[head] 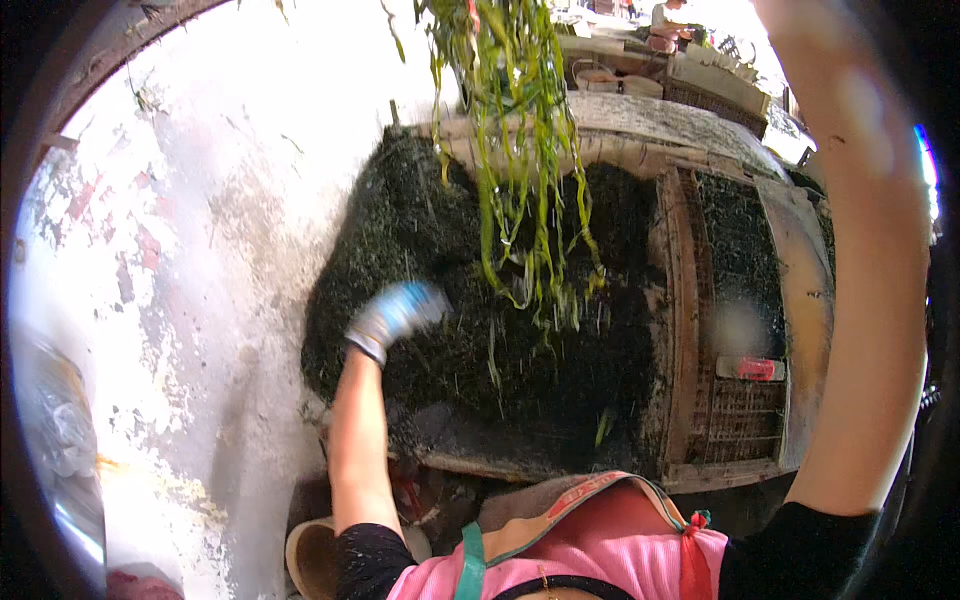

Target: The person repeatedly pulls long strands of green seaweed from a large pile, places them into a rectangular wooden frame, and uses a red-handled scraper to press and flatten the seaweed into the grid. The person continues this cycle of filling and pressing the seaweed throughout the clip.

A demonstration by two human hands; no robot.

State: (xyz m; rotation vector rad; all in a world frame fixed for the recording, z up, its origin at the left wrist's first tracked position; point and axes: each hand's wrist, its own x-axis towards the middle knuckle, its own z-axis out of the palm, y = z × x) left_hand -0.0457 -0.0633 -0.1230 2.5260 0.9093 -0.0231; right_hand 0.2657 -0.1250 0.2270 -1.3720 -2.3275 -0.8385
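Note:
My left hand, in a white and light-blue work glove, is blurred by motion over a dark green heap of wet plant matter; whether its fingers grip anything cannot be made out. A bundle of long, wet, seaweed-like green strands hangs from the top edge, dripping, with loose ends above the heap. My right forearm is raised along the right side. The right hand itself is out of view, and the upper end of the strands is cut off.
Right of the heap lies a wooden frame with mesh, bearing a small red-and-white object. A whitewashed, peeling wall rises at left. A bucket-like container stands low at left. Another person is in the far background.

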